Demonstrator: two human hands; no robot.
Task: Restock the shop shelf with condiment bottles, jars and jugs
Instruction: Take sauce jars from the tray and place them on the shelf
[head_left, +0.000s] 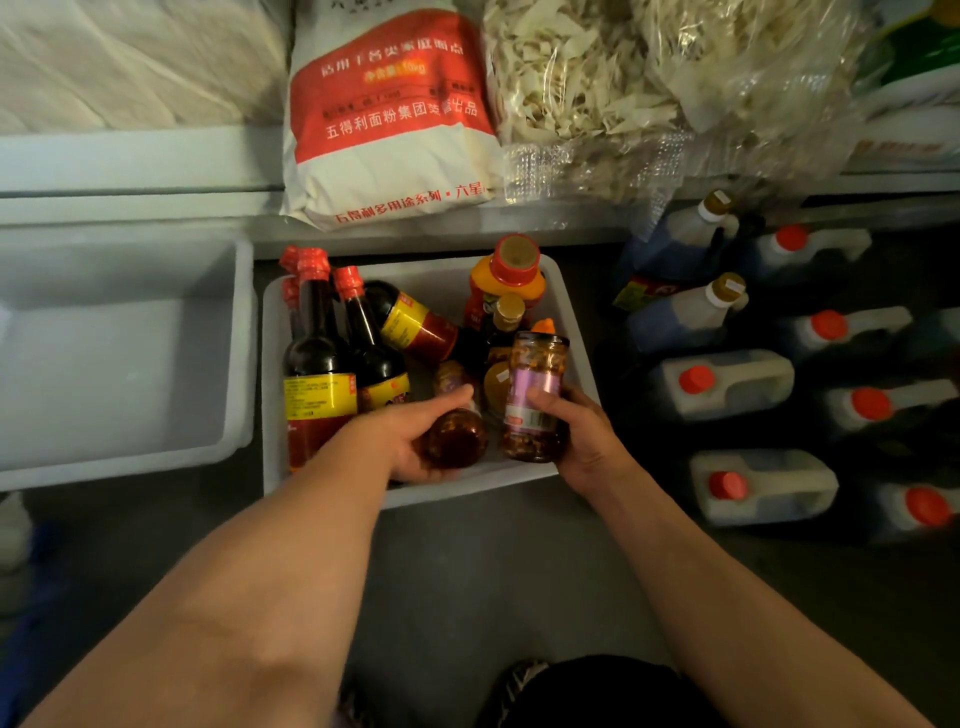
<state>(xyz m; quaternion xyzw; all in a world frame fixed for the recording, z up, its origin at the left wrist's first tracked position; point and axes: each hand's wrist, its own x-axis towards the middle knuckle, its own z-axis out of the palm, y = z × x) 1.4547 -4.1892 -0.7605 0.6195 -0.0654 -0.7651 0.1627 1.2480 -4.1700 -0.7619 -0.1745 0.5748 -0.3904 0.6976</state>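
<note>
We are looking down into a white plastic tub (574, 332) at the centre of the frame. Our left hand (400, 441) is gripping a tilted glass jar of dark red chilli sauce (457, 436), and just right of it our right hand (582, 436) is holding an upright glass chilli jar with a purple label (535, 395). Tall dark soy sauce bottles with red caps (317, 358) are standing at the tub's left side. An empty white tub (236, 364) is sitting at middle left. White plastic jugs with red caps (727, 382) are filling the right side. A red and white flour sack (389, 114) is lying at top centre.
</note>
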